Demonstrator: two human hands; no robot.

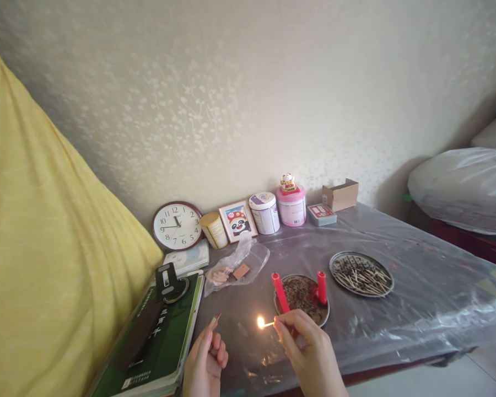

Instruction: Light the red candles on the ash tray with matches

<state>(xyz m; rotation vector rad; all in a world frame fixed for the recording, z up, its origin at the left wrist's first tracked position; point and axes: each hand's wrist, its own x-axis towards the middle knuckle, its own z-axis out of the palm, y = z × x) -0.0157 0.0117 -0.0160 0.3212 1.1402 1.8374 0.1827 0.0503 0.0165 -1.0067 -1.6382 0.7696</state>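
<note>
Plastic sheeting [425, 264] risked scorching | if right hand [312, 347] dropped its pinched burning match [268, 325] | half-curled left hand [206, 354] held probable matchbox [215, 321]

A round clock [177, 226], yellow can [214, 230] and framed panda picture [238, 221] stand side by side near the wall [297, 94]

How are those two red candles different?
The left candle leans, while the right candle stands almost straight up. The left candle is nearer the lit match; the right candle is farther from it. Both are red, unlit and on one round plate.
</note>
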